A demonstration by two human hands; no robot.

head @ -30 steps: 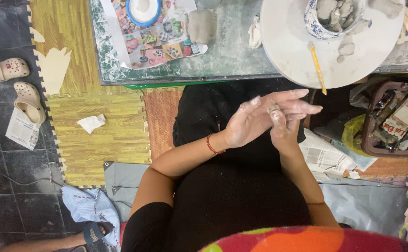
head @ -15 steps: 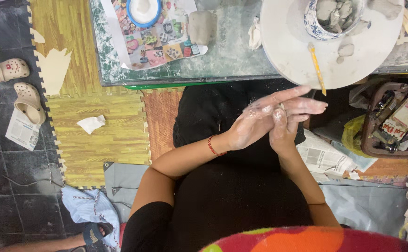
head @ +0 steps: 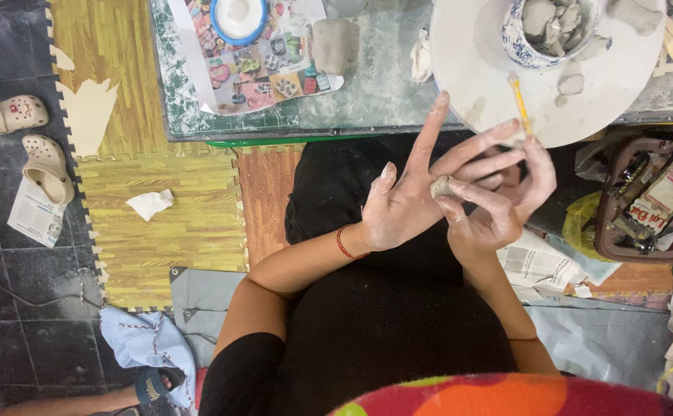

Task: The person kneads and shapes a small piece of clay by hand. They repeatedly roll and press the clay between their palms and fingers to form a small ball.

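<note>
Head view, looking down over the lap. Printed sheet (head: 271, 65) lies on the green table (head: 383, 92), upper left: white paper with small multicoloured pictures, a blue-rimmed white dish (head: 238, 17) on its top edge and a grey clay block (head: 335, 45) at its right corner. Brown caddy (head: 644, 202) at right, below the table edge, holds flat packets, one with a white-and-red label, standing on end. Folded newspaper (head: 540, 262) lies just left of the caddy; another printed leaflet (head: 35, 216) sits on the dark floor at far left beside two beige clogs (head: 28, 142). Crumpled white tissue (head: 150, 204) on the yellow mat (head: 167, 231). White round board (head: 498, 85) overhangs the table, carrying a blue patterned bowl (head: 552, 31) of grey clay lumps and a yellow stick (head: 520, 104). Left hand (head: 417, 192) is spread flat, fingers extended toward the board, clay-smeared, red band at the wrist. Right hand (head: 498, 204) is curled against it, fingertips pinching a small grey clay lump (head: 443, 186) onto the left palm near the finger bases. Lump sits between both hands, above the black lap (head: 383, 323); its shape is probably rounded, view too small to confirm. Nothing lies between the hands and the board edge.
</note>
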